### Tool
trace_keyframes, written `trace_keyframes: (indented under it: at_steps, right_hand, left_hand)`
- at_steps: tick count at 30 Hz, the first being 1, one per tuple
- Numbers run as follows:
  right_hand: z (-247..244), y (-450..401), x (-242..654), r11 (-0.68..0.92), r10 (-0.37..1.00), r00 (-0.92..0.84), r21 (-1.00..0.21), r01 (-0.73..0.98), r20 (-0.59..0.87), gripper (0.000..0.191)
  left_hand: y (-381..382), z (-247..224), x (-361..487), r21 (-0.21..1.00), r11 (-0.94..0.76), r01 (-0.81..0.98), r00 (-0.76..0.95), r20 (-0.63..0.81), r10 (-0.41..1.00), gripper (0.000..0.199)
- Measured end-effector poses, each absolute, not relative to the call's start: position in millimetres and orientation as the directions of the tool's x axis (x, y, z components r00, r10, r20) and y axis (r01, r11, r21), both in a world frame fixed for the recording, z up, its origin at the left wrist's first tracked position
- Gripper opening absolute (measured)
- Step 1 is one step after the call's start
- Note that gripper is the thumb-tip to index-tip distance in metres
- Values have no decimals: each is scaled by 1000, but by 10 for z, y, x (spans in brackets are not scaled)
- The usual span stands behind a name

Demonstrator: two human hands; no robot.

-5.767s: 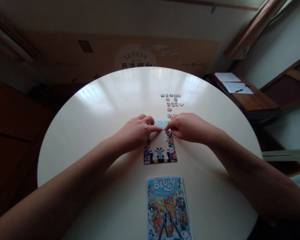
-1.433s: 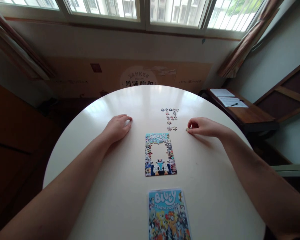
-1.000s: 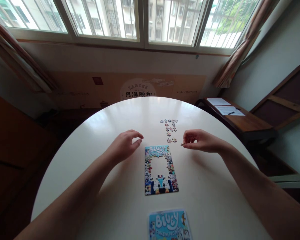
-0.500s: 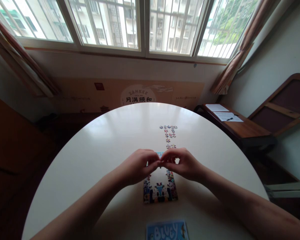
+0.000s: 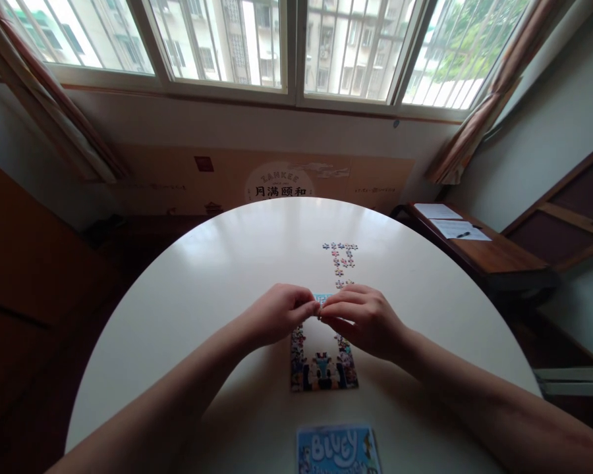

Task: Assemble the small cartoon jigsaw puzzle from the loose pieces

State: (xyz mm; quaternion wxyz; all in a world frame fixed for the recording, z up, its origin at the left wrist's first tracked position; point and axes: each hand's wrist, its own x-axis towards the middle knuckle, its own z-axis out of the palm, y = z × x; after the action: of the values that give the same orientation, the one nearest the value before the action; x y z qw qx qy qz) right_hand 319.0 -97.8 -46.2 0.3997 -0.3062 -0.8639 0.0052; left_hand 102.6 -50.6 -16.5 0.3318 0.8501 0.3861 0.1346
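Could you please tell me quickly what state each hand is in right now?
Right hand: closed, apparently pinching a small puzzle piece.
Left hand: closed, meeting it there; whether it also grips the piece cannot be told.

Left hand (image 5: 282, 315) and right hand (image 5: 364, 320) pinch close together.

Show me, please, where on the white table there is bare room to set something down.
The white table is bare left of the loose pieces, from the left hand to the far edge, and to their right, beyond the right hand. It is crowded down the middle: the hands come together over the puzzle board, between the pieces and the picture sheet.
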Motion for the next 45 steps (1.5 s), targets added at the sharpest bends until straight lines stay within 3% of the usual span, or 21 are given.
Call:
trace_keyframes:
  at_steps: [3,6,15,45]
  right_hand:
    - [-493,-974,3160,796,565,-494,-279,537,661,7]
    - [-555,-953,3127,777,598,-501,-300,553,626,10]
    - [-695,-909,3055,765,618,-539,-277,582,573,13]
    - [-609,-967,3036,684,720,-565,-273,677,402,13]
  left_hand:
    - [-447,-103,915,516,-546,660,605,65,793,34]
    - [-385,-59,798,413,-540,734,575,47,817,33]
    - [-347,-218,808,315,-574,756,621,-66,781,25]
    - [-347,-268,817,357,-543,760,599,-60,799,27]
